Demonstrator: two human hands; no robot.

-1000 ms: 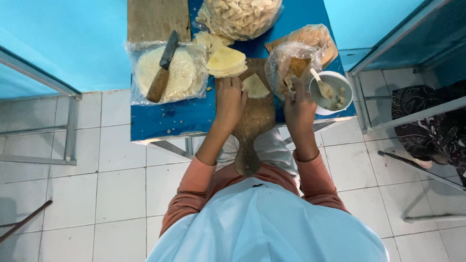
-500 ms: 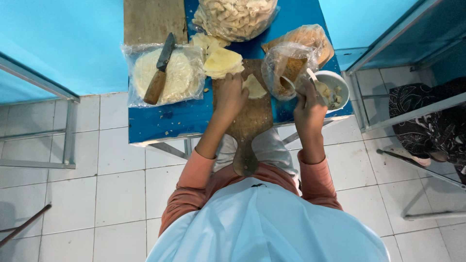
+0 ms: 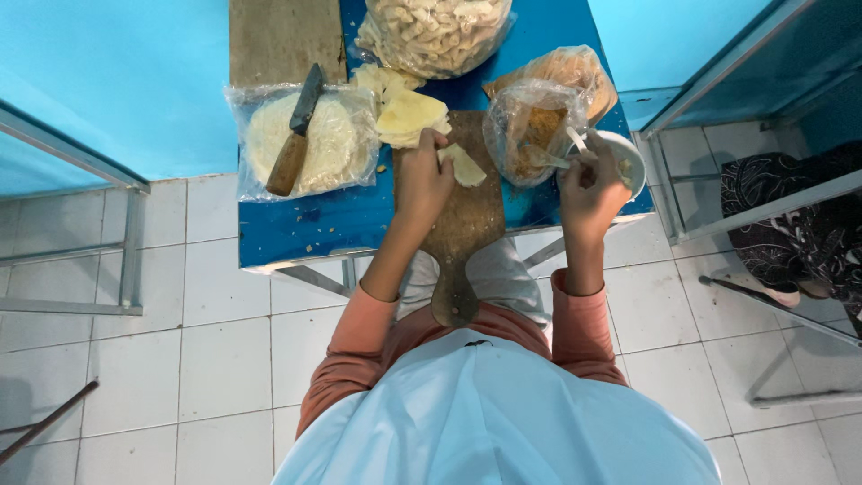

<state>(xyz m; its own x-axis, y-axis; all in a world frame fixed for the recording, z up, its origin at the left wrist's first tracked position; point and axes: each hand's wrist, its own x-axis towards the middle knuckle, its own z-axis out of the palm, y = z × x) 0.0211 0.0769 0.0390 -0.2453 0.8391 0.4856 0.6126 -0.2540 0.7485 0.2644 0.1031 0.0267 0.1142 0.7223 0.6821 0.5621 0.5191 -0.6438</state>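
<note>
A wooden cutting board lies on the blue table, its handle over the near edge. My left hand rests on the board and holds down a pale triangular dough wrapper. To the right, my right hand grips a white spoon over a small white bowl. Just beyond the left hand is a stack of pale wrappers. A clear bag of brown filling sits between the board and the bowl.
A plastic bag of round wrappers carries a wooden-handled knife. A bag of folded pieces and a wooden plank lie further back. Metal frames stand on the tiled floor at both sides; turquoise walls surround the table.
My right hand has moved right from the filling bag to the bowl with the spoon. My left hand stays on the wrapper on the board.
</note>
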